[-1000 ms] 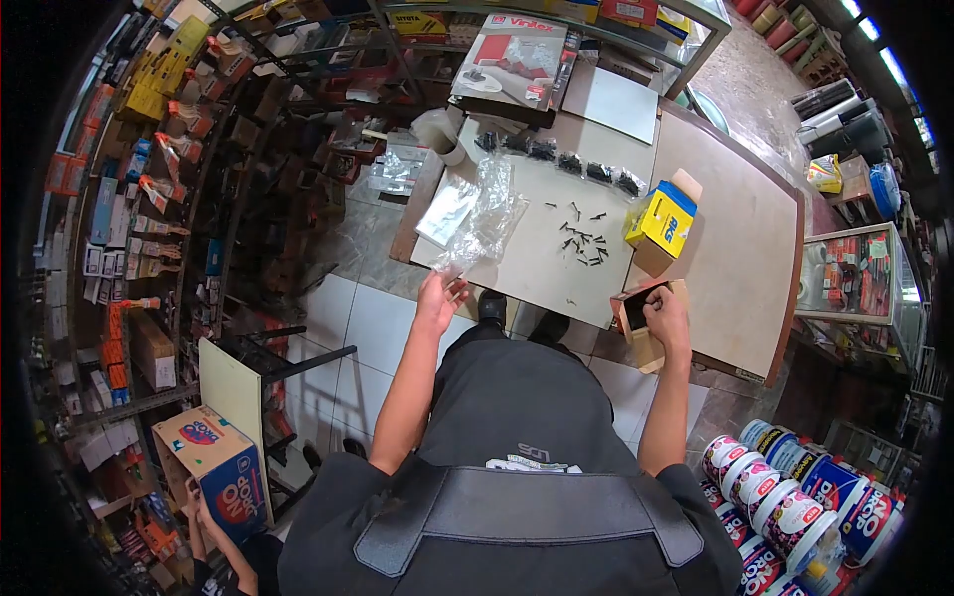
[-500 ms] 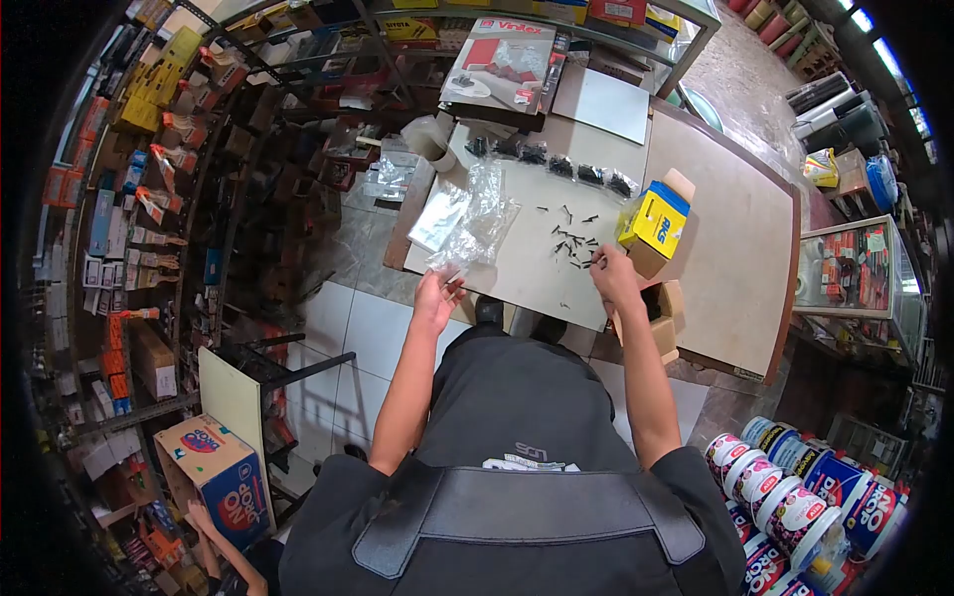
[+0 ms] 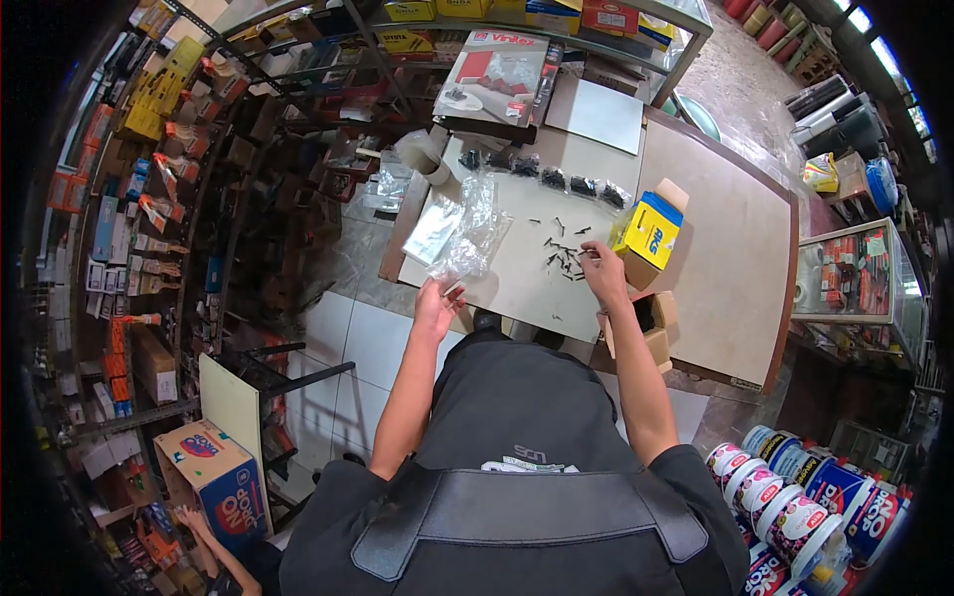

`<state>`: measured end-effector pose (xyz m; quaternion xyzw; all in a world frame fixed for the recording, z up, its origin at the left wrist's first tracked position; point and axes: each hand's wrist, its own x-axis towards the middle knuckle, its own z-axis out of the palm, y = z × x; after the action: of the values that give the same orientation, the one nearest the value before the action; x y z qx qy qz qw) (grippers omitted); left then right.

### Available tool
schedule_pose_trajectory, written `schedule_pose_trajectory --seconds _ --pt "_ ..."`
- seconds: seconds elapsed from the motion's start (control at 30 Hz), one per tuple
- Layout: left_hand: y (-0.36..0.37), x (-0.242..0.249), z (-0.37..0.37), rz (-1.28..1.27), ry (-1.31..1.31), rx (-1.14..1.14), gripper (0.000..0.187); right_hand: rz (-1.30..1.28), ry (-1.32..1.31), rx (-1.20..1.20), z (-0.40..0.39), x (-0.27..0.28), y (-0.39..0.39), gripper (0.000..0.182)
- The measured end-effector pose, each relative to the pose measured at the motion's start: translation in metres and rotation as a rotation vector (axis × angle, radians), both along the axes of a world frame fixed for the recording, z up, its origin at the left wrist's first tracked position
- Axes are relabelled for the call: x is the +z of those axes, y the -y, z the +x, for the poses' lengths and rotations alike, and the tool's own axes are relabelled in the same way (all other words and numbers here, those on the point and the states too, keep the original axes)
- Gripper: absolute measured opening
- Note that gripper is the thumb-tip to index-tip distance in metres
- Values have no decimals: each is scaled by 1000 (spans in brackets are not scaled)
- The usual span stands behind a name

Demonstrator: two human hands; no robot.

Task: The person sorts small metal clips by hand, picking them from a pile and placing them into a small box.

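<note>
Loose black screws lie scattered on the table in front of me. My right hand is at their right side, thumb and fingers pinched on what looks like one dark screw. My left hand is at the table's front edge, palm up with fingers curled; what it holds, if anything, is too small to make out. Just beyond its fingertips lie clear plastic bags. A row of small bags filled with black screws stretches behind the loose ones. The yellow and blue box stands open right of my right hand.
An open cardboard box sits at the table's front edge, below my right wrist. Farther back are a Vinilex catalogue and a white board. Stocked shelves line the left; paint pails stand at right. Another person's hand shows lower left.
The view has shifted slightly, so the table things sit a little lower and farther left. My right hand has moved slightly over the screws; my left hand stays near the bags.
</note>
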<state>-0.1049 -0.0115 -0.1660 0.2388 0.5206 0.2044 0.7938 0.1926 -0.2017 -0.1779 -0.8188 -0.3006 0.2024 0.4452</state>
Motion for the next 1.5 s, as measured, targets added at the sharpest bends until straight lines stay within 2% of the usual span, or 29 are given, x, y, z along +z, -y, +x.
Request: schedule_pose_trajectory --seconds 0.17,0.27,0.3,0.37,0.43,0.5,0.53,0.63,0.77,0.97,1.5 --pt "3 -7 12 -5 41 4 28 62 -130 -123 -4 52 40 20" --pt "6 -5 23 -11 50 4 27 -176 -40 -131 2 65 80 13" --pt "8 -5 28 -14 45 2 27 -262 -32 -130 5 66 93 13" --pt "13 -2 36 -6 45 -14 28 -258 65 -95 10 37 124 14" --pt "18 3 45 -2 45 -32 28 -256 161 -64 8 35 132 15" --pt "22 6 51 -3 27 -49 30 -424 178 -73 0 38 133 20" --pt "23 7 53 -2 27 -50 30 -422 178 -74 -4 43 130 20" --pt "31 7 60 -3 13 -53 31 -663 140 19 -14 46 119 42" --pt "42 8 63 6 -5 -60 31 -748 245 26 -23 49 113 48" --pt "58 1 61 -20 22 -51 25 -560 241 62 -14 44 129 43" --pt "78 -4 58 -42 63 -69 26 -515 246 142 -21 44 141 38"
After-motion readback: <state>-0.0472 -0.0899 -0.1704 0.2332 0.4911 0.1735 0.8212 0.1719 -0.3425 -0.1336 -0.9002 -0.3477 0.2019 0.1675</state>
